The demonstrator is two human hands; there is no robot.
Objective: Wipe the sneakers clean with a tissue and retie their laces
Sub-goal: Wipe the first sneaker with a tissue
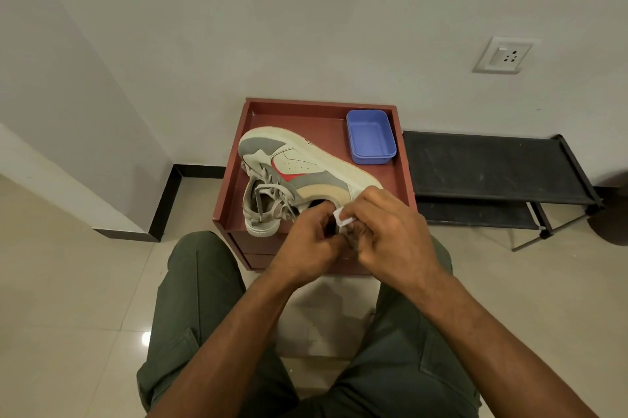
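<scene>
Pinching the small tissue [344, 217] in your right hand [390, 240], with your left hand [306, 247] curled against it, you risk tearing it before it reaches the sneaker [299, 176] lying on the red-brown tray-topped stand [404, 162], beside a blue tub [370, 137], by a white wall.

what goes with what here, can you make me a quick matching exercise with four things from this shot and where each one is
Things:
1. blue tub
2. sneaker
3. tissue
4. wall socket

Places:
A. pinched between both hands, at the tray's near edge
B. far right corner of the red tray
C. on the wall, above the black rack
D. lying on its side across the tray

Pairs: 1-B, 2-D, 3-A, 4-C
</scene>
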